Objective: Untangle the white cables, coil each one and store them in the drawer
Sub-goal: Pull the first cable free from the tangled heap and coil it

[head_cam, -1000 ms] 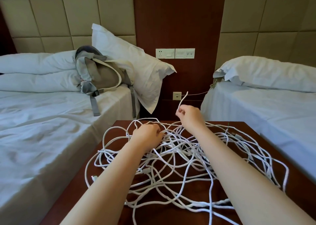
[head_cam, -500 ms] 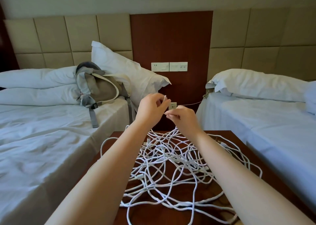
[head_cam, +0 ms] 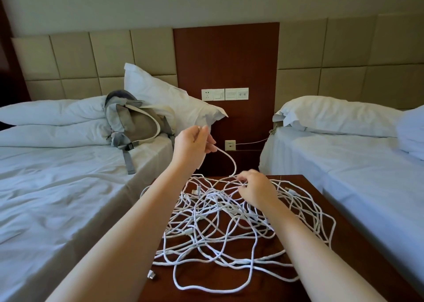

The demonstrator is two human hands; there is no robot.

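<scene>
A tangle of white cables [head_cam: 220, 228] lies spread over the dark wooden nightstand [head_cam: 325, 260] between two beds. My left hand [head_cam: 191, 146] is raised above the far edge of the nightstand and pinches one end of a white cable, which curves down in an arc [head_cam: 230, 161]. My right hand [head_cam: 254, 188] is low at the back of the pile and pinches the same strand where it meets the tangle. Several connector ends show, one loose plug [head_cam: 152, 275] at the front left. No drawer is in view.
A bed [head_cam: 57, 198] with white bedding stands left, bearing a grey backpack [head_cam: 135, 120] and a pillow [head_cam: 165, 99]. Another bed [head_cam: 358, 164] stands right. Wall sockets [head_cam: 224, 94] sit on the wooden panel; a thin cord runs from a lower outlet [head_cam: 230, 145] rightward.
My left hand rose from the pile and took the cable end from the right hand. My right hand then dropped back to the tangle, so a length of cable stretches between them.
</scene>
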